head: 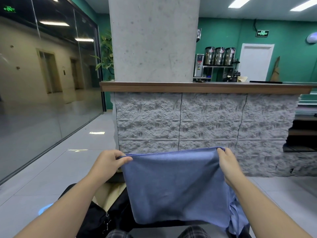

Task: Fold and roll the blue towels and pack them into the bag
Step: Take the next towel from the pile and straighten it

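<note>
A blue towel (176, 186) hangs in front of me, folded over, its top edge stretched level between my hands. My left hand (109, 162) pinches the top left corner between thumb and fingers. My right hand (227, 160) pinches the top right corner. More blue cloth (237, 219) lies bunched under the hanging towel at the lower right. A black bag (101, 219) with buckles sits below my left forearm, partly hidden by the arm and the towel; a beige surface (109, 194) shows beside it.
A counter with a grey stone-textured front (205, 122) and a wooden top (205, 87) stands close ahead, with a concrete pillar (154, 38) on it. A glass wall (48, 83) runs along the left. Pale tiled floor (42, 177) lies to the left and right.
</note>
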Demonstrator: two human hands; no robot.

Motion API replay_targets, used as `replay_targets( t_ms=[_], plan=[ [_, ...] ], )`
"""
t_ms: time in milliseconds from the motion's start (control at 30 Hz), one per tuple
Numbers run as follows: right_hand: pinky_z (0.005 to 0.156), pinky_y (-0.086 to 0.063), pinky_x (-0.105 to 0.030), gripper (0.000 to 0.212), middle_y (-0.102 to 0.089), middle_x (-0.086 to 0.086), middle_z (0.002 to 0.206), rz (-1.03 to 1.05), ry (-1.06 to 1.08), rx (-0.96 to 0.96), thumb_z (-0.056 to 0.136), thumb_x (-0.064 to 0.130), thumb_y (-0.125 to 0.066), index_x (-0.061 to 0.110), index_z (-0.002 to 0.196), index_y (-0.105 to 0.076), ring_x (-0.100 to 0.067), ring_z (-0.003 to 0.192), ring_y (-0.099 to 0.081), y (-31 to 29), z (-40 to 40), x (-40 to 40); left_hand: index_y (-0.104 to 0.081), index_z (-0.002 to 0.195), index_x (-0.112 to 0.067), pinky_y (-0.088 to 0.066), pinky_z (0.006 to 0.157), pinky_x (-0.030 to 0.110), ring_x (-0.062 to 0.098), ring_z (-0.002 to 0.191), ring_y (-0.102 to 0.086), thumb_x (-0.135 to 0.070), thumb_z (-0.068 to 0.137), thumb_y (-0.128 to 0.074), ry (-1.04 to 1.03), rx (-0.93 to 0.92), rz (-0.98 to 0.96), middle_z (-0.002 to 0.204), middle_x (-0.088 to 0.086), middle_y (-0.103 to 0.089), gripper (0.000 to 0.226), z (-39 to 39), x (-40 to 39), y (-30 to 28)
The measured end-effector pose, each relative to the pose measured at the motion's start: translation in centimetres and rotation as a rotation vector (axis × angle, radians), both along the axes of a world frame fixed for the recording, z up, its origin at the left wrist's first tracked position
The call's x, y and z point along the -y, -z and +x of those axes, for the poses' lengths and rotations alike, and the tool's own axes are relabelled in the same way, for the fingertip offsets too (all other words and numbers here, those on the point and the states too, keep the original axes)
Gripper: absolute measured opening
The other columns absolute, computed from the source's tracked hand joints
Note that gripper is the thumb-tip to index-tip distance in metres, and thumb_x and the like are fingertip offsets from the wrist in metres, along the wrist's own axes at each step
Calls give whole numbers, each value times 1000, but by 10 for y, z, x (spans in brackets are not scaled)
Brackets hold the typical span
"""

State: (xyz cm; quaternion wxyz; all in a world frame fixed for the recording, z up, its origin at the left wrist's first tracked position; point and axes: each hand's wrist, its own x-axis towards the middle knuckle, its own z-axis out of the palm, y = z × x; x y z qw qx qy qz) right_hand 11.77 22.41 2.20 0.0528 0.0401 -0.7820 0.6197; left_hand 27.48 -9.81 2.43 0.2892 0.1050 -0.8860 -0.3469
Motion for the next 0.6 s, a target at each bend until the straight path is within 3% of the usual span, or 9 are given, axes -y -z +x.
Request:
replay_targets(
  t_ms=[100,167,233,333,433,500,600],
  plan=[
    [62,-32,-28,19,-47,0,78,-5,-18,-125,100,27,-41,12,93,-52,-14,72,-40,6,3,-1,-71,68,-18,-38,56,9,-1,57,-51,-16,83,-69,18,25,43,65,-7,-65,15,1,1,-1],
    [61,-31,-29,20,-46,-1,75,-21,0,-171,100,25,-42,15,87,-53,-15,70,-39,6,4,-2,-72,76,-18,-42,62,13,6,65,-57,-12,83,-69,33,7,92,73,-1,-70,10,1,2,-1],
    [57,-27,-31,24,-40,-1,70,-48,18,-176,101,25,-41,18,80,-51,-14,65,-34,6,4,-2,-66,82,-22,-43,64,22,14,67,-56,-8,83,-69,38,-20,139,73,7,-66,14,1,2,-3],
    [56,-23,-30,28,-32,0,65,-6,16,-163,101,25,-38,14,77,-47,-14,59,-27,5,3,-1,-57,90,-24,-41,64,20,16,69,-53,-9,85,-67,-29,12,100,70,0,-55,18,1,2,-6],
    [57,-27,-31,28,-40,-3,66,85,35,-151,100,24,-41,7,82,-53,-17,63,-36,5,0,0,-56,70,-21,-33,55,19,12,61,-49,-16,87,-64,-134,55,17,63,-4,-54,19,1,2,-9],
    [57,-24,-31,32,-40,-6,63,127,56,-124,98,21,-46,2,72,-51,-19,65,-36,6,-2,0,-52,66,-18,-32,53,24,13,56,-44,-17,88,-62,-139,98,83,58,-3,-50,24,1,3,-5],
    [54,-15,-31,47,-23,-2,50,166,81,0,93,22,-55,15,54,-29,-18,54,-23,10,3,3,-45,70,-14,-36,60,31,17,57,-40,-18,89,-56,-117,140,237,60,0,-45,23,0,5,3]
  ],
)
